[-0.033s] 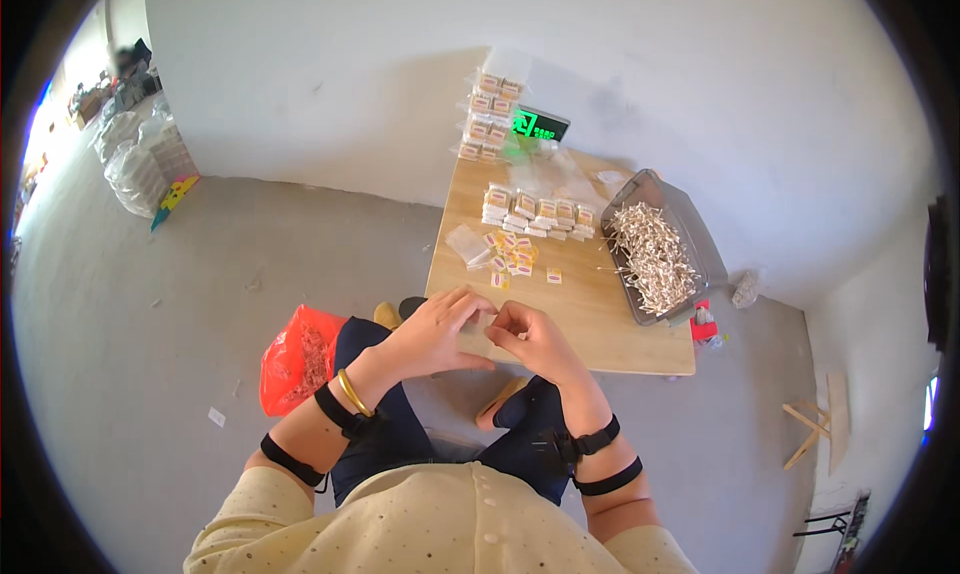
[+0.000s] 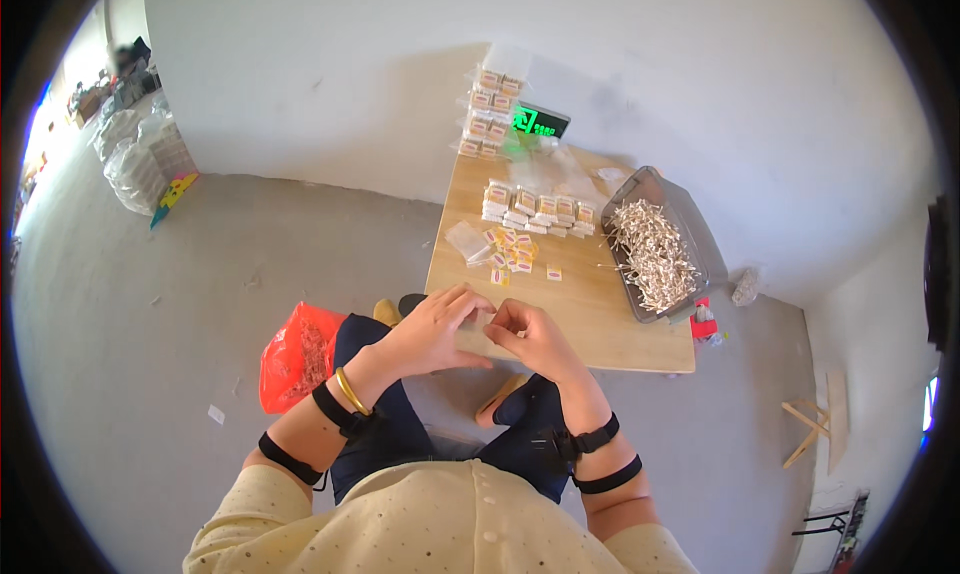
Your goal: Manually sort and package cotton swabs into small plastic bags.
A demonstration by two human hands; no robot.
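The left hand (image 2: 432, 331) curves loosely spread; the right hand (image 2: 538, 340) curls, any pinch unclear. Far right, a grey plastic bin (image 2: 702, 242) holds white cotton swabs (image 2: 650, 259); left, a translucent red bag (image 2: 296, 359).

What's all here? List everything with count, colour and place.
Table: one, pale wood, centre
Bin: one, grey, table's right
Cotton swabs: countless, whitish, inside bin
Packets: many, white and tan, mid-table
Bagged packets: several, same colours, table's far left corner
Display: one, black and green, beside them
Cards: many, yellow and white, nearer than packets
Small bags: several, clear, left of cards
Plastic film: uncounted, clear, behind packets
Sack: one, red, floor left of table
Wrapped bundles: several, white, far left
Stand: one, wooden brown, far right
Bracelet: one, gold, left wrist
Left hand: one, bare, near table edge
Right hand: one, bare, beside it; anything between them unclear
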